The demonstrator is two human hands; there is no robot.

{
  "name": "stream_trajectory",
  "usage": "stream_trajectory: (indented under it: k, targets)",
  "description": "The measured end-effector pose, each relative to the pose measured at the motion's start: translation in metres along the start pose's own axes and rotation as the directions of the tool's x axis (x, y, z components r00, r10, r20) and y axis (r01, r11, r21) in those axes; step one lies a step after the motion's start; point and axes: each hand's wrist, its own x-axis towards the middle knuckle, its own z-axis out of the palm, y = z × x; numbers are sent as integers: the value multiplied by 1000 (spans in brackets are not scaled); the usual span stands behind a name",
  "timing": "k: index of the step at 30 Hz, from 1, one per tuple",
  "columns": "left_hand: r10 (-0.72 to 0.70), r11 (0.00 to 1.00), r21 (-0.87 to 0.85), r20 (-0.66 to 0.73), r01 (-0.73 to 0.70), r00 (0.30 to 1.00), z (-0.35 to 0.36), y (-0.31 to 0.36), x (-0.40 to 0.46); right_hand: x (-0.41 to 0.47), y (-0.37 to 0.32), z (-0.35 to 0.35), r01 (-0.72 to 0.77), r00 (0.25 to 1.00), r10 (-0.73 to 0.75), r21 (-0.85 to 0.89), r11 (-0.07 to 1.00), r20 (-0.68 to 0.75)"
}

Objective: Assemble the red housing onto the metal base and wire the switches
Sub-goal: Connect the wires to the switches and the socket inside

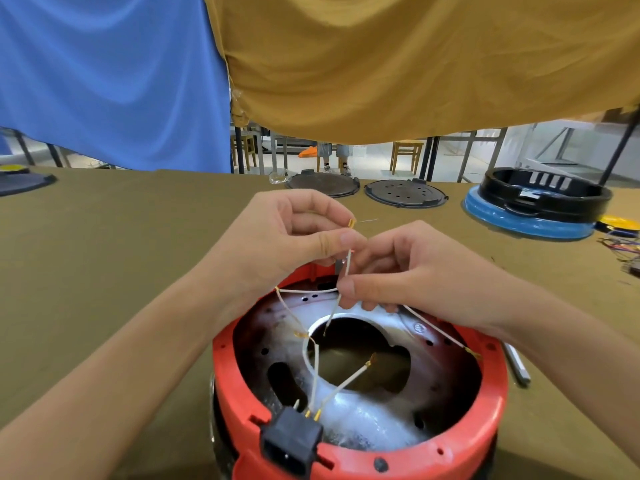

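Olive cloth covers the table (104, 271), with blue and yellow curtains hanging at the far side. Above the red housing (360, 455), which sits over the metal base (367, 420) at the near edge, the left hand (294, 237) pinches a white wire (347, 263) by its brass end. The right hand (398, 271) pinches the same wire lower down.

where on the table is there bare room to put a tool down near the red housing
Bare cloth lies left of the red housing, under the left hand, out to the dark lid at the far left edge. The right is crowded: a pen, loose wires, the blue and black housing.
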Motion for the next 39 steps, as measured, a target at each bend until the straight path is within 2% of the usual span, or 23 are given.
stream_trajectory:
  k: [6, 10, 15, 17, 21, 28, 30, 31, 33, 34, 37, 39]
  targets:
    - [-58, 990, -125, 46, 64, 997, -1, 0, -1, -2, -2, 1, 10, 999, -7, 71, 997, -51]
    - [-86, 977, -188, 82, 100, 993, -1, 0, -1, -3, -3, 0, 26, 997, -22, 56, 998, -78]
    - [-149, 972, -174, 58, 157, 987, -2, -3, 1, -1, -1, -4, 87, 950, -50, 110, 990, -308]
    - [-165, 975, -140, 65, 173, 984, -1, -3, 1, 0, -1, -4, 113, 934, -66, 117, 987, -350]
    - [-159, 982, -98, 65, 165, 985, 0, -6, 1, 0, -1, -4, 111, 947, -83, 74, 991, -312]
    - [-142, 989, -32, 55, 144, 988, 0, -7, 0, 2, 2, -4, 16, 976, 19, 155, 988, -219]
    - [-119, 989, 83, 1, 119, 993, -3, -6, 1, 3, 2, -4, -3, 971, 46, 179, 984, -234]
    - [-65, 966, 245, -59, 77, 996, -7, -6, 3, 4, 2, -5, -15, 968, 71, 225, 974, -241]
    - [74, 803, 595, -143, 26, 987, -21, -6, 6, 5, 1, -7, -33, 963, 115, 313, 949, -245]
    - [75, 732, 680, -142, 42, 987, -26, -6, 7, 6, 2, -7, -40, 960, 126, 322, 946, -250]
    - [-161, 630, 763, -53, 144, 986, -30, -12, 9, 6, 3, -7, -70, 947, 152, 280, 958, -284]
    - [-218, 553, 822, -14, 135, 976, -27, -15, 8, 5, 3, -8, -82, 940, 161, 258, 963, -302]
